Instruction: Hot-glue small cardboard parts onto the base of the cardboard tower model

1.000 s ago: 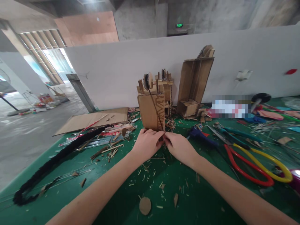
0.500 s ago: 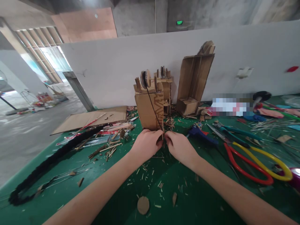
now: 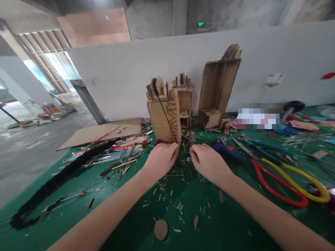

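A cardboard tower (image 3: 163, 118) leans slightly in front of me, with a round cardboard pulley wheel (image 3: 159, 86) on top. From the wheel a black cord (image 3: 166, 116) runs slantwise down the front to the tower's lower right corner. My left hand (image 3: 161, 157) is closed at that corner, its thumb and fingers gripping the base near the cord's end; the fingertips are partly hidden. My right hand (image 3: 208, 161) is a short way to the right, apart from the tower. Its fingers are curled together, and what they may pinch is hidden.
Behind stand a smaller cardboard model (image 3: 185, 99) and a tall open cardboard box (image 3: 218, 90). Scissors (image 3: 281, 186), pliers (image 3: 269, 146) and a blue glue gun (image 3: 226, 150) lie right. On the left are glue sticks, black fuzzy stems (image 3: 65, 170) and a cardboard sheet (image 3: 104, 130). Scraps litter the green table.
My hands have drawn apart: the right has moved right, off the tower's corner. My left hand and the tower have shifted a little left, and the tower tilts more.
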Available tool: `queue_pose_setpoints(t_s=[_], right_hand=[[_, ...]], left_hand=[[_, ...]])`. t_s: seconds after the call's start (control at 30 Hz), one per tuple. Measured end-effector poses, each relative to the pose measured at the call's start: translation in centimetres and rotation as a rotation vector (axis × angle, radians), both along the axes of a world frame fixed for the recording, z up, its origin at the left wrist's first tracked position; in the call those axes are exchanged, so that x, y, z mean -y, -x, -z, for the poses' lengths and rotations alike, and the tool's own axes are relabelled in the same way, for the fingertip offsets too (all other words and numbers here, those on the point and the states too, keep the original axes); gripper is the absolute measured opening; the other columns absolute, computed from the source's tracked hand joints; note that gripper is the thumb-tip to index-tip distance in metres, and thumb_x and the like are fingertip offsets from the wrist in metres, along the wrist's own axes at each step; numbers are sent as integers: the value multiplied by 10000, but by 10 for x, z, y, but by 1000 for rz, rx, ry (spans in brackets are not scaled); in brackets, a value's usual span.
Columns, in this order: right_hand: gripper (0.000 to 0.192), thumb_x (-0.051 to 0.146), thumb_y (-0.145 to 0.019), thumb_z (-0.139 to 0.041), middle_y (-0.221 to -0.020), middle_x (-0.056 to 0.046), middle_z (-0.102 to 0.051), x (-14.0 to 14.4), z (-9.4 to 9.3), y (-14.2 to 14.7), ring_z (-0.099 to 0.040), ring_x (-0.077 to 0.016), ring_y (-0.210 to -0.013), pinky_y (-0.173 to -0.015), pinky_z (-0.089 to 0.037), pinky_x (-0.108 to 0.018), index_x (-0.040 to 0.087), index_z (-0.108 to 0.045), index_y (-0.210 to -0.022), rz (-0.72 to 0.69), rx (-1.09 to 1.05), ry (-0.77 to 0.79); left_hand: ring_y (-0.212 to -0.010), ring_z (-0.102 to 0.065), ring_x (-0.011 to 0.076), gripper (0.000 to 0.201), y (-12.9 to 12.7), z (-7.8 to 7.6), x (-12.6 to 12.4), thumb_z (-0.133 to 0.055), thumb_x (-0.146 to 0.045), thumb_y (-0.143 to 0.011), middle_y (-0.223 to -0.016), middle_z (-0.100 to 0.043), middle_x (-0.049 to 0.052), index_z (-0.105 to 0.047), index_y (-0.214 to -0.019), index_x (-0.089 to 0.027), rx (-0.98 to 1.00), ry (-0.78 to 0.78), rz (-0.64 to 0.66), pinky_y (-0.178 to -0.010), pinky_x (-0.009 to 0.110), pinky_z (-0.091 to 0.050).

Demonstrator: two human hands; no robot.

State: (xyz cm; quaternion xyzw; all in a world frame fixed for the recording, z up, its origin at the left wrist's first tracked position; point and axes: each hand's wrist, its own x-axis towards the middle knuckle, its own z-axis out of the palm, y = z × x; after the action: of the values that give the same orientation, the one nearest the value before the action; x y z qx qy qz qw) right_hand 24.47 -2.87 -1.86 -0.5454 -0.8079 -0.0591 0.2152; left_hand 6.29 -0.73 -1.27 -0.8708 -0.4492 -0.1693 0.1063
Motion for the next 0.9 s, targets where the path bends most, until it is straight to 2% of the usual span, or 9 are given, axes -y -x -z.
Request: queue_pose_setpoints(t_s=[0.13,0.27,0.6,0.9], right_hand=[[139,181,-850,-434,-800,-55,-632,-1,-1,10,-516,-212,-821,-702,-310,-329,183,-567,-812,-44,188,-99],[149,112,-833,-448,-797,-50,-636,-6,4,15,-525,-198,-815,-693,-285,-326,175,-583,-837,-123,268,-135],[205,62,-819,-427,-746,-34,-636,-4,0,-7,-547,-166,-723,-655,-289,-294,173,-598,-795,-87,212,-63],[207,89,-842,-419,-781,-40,-645,-5,4,-6,-563,-169,-759,-670,-318,-290,171,-606,-808,-93,160,-48]], left_hand=[[-812,-581,207,145,-3,1,2,-496,-193,-835,-817,-635,44,-542,-972,-185,-19,5,3,-708,318,-445],[-823,-573,214,74,-8,-1,7,-490,-201,-845,-798,-631,49,-540,-896,-177,-45,9,0,-713,322,-448],[-760,-591,209,78,-5,-7,12,-468,-198,-865,-760,-626,54,-535,-846,-164,-122,-37,-42,-683,328,-435],[-742,-580,215,57,-3,-5,11,-480,-156,-849,-727,-612,47,-537,-842,-156,-158,-87,-20,-690,341,-422]])
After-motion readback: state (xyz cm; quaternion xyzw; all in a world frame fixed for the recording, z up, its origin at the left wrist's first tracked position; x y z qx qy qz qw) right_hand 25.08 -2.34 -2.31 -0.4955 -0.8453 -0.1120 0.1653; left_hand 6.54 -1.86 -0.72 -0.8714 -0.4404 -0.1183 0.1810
